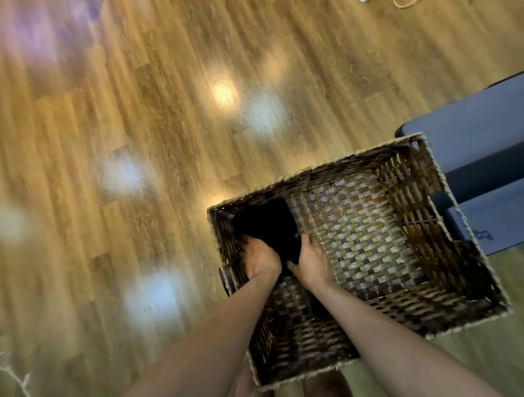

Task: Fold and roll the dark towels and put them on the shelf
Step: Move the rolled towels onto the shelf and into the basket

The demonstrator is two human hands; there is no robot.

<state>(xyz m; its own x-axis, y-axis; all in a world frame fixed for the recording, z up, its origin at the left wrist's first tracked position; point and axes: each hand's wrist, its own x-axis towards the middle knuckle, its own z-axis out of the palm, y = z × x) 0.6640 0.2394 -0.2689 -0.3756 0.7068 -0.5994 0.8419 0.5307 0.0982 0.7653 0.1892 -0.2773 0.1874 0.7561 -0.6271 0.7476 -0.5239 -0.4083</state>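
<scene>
A dark towel (269,226), black with a small pale mark, lies in the far left corner of a brown wicker basket (442,198) that stands on the floor. Both my arms reach down into the basket. My left hand (261,259) grips the towel's near left edge. My right hand (312,259) holds its near right edge, fingers curled against the cloth. The rest of the basket's woven bottom is bare. No shelf is in view.
Wooden plank floor (170,113) with bright light reflections surrounds the basket. A grey-blue padded bench or mat stack (476,147) stands right behind the basket's far right corner. A pale cord (402,3) lies at the top edge.
</scene>
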